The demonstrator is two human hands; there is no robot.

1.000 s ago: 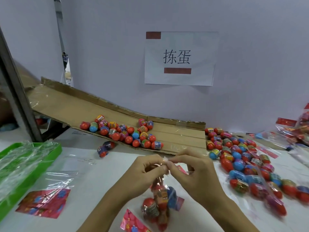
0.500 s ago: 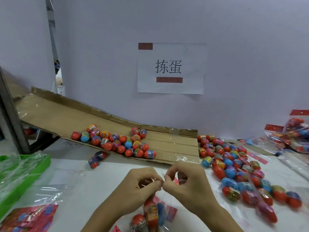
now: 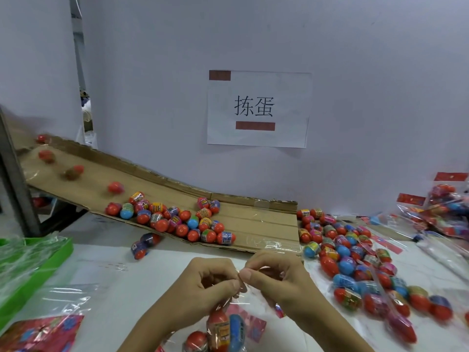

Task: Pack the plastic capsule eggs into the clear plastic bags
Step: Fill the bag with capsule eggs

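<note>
Both hands meet at the bottom centre of the head view. My left hand [image 3: 203, 288] and my right hand [image 3: 276, 278] pinch the top edge of a clear plastic bag [image 3: 223, 331] that hangs below them with several capsule eggs inside. More capsule eggs [image 3: 175, 219] lie bunched on the lower part of a sloping cardboard ramp [image 3: 253, 224]. Blurred red eggs [image 3: 115, 187] are on the ramp's upper left. A big heap of loose eggs [image 3: 355, 262] lies on the white table to the right.
A green tray [image 3: 45, 270] with crumpled clear bags stands at the left. A flat empty bag with a red printed card [image 3: 40, 334] lies at the bottom left. Filled bags [image 3: 441, 212] are stacked at the far right. Two eggs [image 3: 143, 245] lie below the ramp's edge.
Several red eggs have appeared on the ramp's upper left, blurred with motion. My hands stay together, pinching the bag's top. The camera has tilted upward a little.
</note>
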